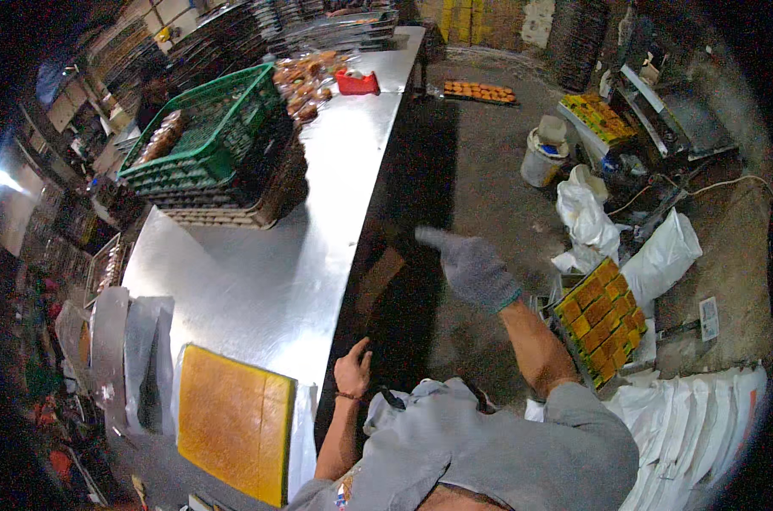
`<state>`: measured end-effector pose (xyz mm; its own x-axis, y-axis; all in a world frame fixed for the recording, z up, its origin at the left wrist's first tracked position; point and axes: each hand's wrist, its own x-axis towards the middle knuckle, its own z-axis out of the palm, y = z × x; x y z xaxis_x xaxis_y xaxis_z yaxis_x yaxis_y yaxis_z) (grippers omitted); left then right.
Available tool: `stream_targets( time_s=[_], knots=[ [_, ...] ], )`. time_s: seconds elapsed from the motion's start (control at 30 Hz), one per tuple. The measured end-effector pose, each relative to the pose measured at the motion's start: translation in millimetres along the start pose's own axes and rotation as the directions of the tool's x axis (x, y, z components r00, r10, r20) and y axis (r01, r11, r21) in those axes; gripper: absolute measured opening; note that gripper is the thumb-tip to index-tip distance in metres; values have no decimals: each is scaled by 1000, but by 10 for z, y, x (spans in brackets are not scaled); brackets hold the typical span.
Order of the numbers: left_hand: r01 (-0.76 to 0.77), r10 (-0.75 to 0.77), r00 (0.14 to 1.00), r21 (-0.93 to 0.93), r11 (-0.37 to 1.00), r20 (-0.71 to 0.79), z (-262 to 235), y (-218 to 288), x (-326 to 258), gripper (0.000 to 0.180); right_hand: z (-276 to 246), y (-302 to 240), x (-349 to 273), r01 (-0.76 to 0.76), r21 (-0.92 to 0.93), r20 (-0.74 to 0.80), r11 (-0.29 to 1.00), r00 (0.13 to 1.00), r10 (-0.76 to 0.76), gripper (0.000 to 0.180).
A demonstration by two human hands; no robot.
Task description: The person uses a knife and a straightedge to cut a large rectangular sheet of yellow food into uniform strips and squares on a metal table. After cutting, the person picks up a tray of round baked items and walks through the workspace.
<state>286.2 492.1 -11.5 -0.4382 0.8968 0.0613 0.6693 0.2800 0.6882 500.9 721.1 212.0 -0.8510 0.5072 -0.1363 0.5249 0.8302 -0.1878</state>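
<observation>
My left hand [352,371], bare with a thin band at the wrist, is beside the table's long edge. A finger and the thumb stick out apart, and nothing shows in it. My right hand [477,271] wears a grey knitted glove and hangs over the dark floor right of the table. Its foremost finger stretches left, smeared by motion, and I see nothing held. Nearest my left hand, a flat golden-brown slab of cake [233,422] lies on the near end of the metal table [306,247], a line running across it near its right side.
Stacked crates, a green one [208,128] on top, stand on the table. Behind lie bagged breads [306,77] and a red tape dispenser [357,83]. To my right are a tray of cut cake pieces [604,319], white sacks [663,255] and a bucket [544,159].
</observation>
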Motion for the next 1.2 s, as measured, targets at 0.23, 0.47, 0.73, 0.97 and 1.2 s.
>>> stream_targets(
  time_s=[0.23, 0.47, 0.73, 0.97, 1.2],
  knots=[
    [105, -161, 933, 184, 977, 321, 421, 234, 983, 49, 320, 1311, 19, -123, 487, -35, 865, 986, 160, 45],
    [-4, -72, 893, 167, 986, 445, 1388, 199, 2640, 44, 1877, 3070, 645, -569, 385, 189, 726, 819, 542, 42],
    [-309, 230, 717, 6, 951, 658, 2739, 1415, 5456, 55, 3723, 4524, -684, -931, 301, 576, 206, 350, 739, 41],
    [-350, 256, 686, 0, 937, 682, 4069, 2847, 7745, 44, 3765, 5784, -527, -955, 295, 645, -23, 181, 742, 41],
    [-179, -351, 441, 465, 867, 826, 5507, 1354, 8872, 42, 3000, 8478, 1009, -884, 378, 518, 275, 449, 728, 40]
  ],
)
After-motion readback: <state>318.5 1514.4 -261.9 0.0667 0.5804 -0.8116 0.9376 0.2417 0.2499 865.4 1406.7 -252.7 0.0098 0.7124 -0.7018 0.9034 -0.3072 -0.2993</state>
